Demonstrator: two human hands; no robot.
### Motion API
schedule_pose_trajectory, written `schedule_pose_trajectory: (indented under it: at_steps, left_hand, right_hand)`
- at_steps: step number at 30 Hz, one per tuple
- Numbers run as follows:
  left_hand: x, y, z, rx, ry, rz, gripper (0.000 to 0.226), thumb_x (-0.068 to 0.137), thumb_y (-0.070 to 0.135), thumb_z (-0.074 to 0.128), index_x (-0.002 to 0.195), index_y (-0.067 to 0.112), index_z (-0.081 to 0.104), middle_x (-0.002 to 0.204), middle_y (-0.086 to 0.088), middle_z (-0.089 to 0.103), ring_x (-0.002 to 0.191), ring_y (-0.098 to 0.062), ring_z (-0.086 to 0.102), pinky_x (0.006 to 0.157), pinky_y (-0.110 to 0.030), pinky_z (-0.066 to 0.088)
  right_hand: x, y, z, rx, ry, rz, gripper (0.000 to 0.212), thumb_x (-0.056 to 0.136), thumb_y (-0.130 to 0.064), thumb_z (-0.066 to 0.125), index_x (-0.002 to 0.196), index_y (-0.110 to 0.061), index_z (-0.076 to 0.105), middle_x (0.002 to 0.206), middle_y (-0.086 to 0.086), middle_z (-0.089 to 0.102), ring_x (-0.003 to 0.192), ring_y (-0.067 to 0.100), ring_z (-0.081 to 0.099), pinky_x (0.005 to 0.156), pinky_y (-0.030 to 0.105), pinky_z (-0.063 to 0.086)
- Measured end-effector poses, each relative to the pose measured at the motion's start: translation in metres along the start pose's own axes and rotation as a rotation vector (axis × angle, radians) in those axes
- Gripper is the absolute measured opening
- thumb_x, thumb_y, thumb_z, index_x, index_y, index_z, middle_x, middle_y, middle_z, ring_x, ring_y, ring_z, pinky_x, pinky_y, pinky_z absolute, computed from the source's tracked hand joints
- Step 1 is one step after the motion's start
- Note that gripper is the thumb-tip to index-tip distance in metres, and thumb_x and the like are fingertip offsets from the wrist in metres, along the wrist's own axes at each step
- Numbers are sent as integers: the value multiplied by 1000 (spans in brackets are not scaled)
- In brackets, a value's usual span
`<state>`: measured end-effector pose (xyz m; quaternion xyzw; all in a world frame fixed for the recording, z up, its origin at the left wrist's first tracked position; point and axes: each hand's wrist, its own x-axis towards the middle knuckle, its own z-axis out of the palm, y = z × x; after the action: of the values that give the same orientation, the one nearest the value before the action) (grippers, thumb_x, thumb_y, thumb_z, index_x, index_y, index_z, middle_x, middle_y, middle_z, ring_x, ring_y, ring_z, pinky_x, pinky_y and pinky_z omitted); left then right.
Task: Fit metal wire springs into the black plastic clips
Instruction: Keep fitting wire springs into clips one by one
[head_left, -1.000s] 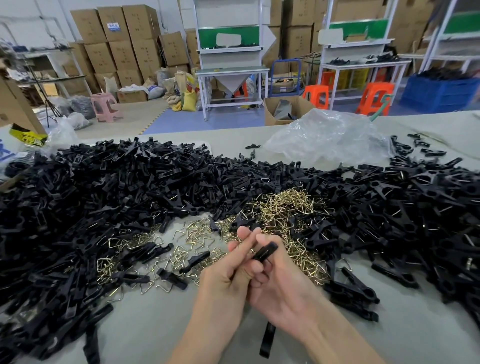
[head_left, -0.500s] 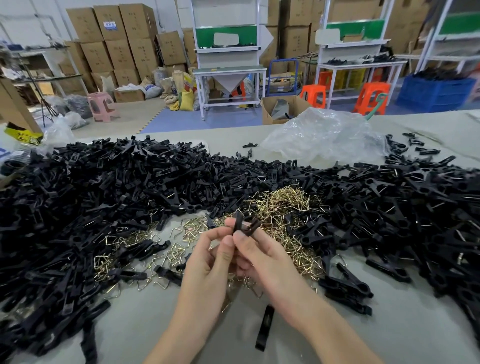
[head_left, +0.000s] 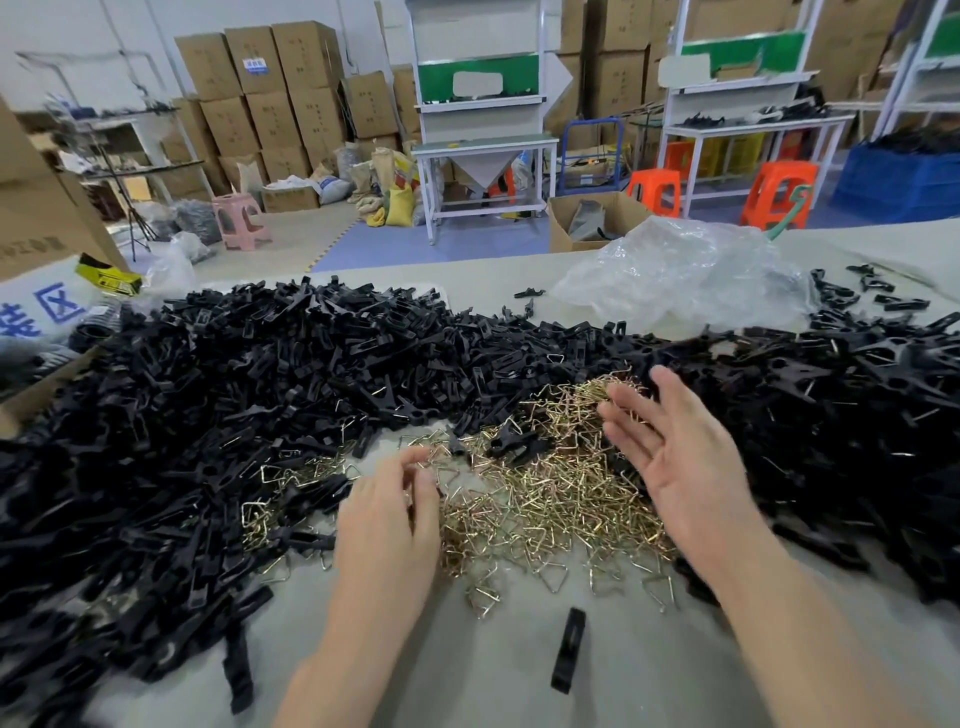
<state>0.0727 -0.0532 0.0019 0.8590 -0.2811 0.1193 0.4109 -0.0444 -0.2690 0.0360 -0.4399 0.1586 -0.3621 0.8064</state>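
Left hand (head_left: 387, 519) curling over wire springs (head_left: 545, 499), grip unclear. Right hand (head_left: 685, 462) spread open, empty, near heaped black clips (head_left: 208, 395).

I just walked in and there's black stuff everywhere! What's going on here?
A person is putting clips together at a table. Black plastic clips are heaped all around a pile of gold wire springs. The left hand is down in the springs with curled fingers; blur hides whether it has one. The right hand is open and empty above the pile. One black clip lies alone nearby.
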Motion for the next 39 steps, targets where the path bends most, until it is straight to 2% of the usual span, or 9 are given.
schedule_pose_trajectory:
  at_steps: [2,5,7,10,16,22,33,36,39]
  left_hand:
    - [4,-5,-5,162,67,-22,21,100,26,49,117,21,60,109,9,62,96,-5,45,93,-34,38]
    - [10,-22,-19,390,74,-130,30,96,19,56,124,13,64,125,-8,63,117,-28,53,106,-46,35]
    - [12,-32,-29,487,20,-167,34,95,19,58,127,12,66,130,-11,63,125,-34,51,111,-49,32]
    - [15,-36,-36,566,-70,-193,35,98,30,53,131,21,63,135,-3,60,128,-30,47,107,-46,32]
    - [24,-41,-39,662,-153,-185,38,102,45,46,133,29,59,130,-2,52,119,-30,47,98,-43,34]
    - [19,-41,-36,597,-77,-156,30,98,34,59,116,11,66,111,-12,61,103,-36,54,87,-46,41]
    - [20,-32,-35,219,119,-61,29,102,18,51,126,6,64,114,-9,68,104,-28,50,94,-38,40]
    - [19,-31,-34,139,87,-77,30,103,23,51,128,13,64,115,-2,68,107,-21,49,90,-26,34]
    - [18,-30,-34,46,104,-74,31,101,33,52,127,20,63,111,5,69,102,-16,56,86,-27,39]
  right_hand:
    - [-10,17,12,-370,-112,-66,49,94,-44,58,140,-29,49,112,-5,75,105,14,72,87,25,59]
    - [-23,34,19,-961,-242,-302,44,101,-47,50,144,-44,43,113,-28,67,96,-3,66,84,19,57]
    - [-30,42,18,-1207,-342,-434,40,105,-36,47,144,-45,44,115,-30,63,95,-12,59,88,9,47]
    - [-31,48,15,-1381,-415,-462,37,107,-27,46,142,-37,52,122,-25,60,115,-12,46,102,5,30]
    - [-28,48,14,-1425,-435,-454,31,105,-21,48,130,-33,64,119,-22,62,115,-6,46,105,14,31]
    - [-27,50,13,-1444,-450,-432,31,105,-23,47,128,-35,65,118,-25,62,116,-6,46,102,9,26]
    - [-28,48,12,-1369,-407,-450,34,103,-24,44,130,-35,63,115,-27,60,116,-8,45,101,10,32]
    - [-29,48,12,-1364,-390,-467,35,103,-23,45,132,-35,62,112,-27,60,114,-5,47,100,13,35]
    - [-28,47,12,-1347,-374,-474,35,104,-21,48,133,-34,62,111,-27,60,113,-5,48,99,11,35]
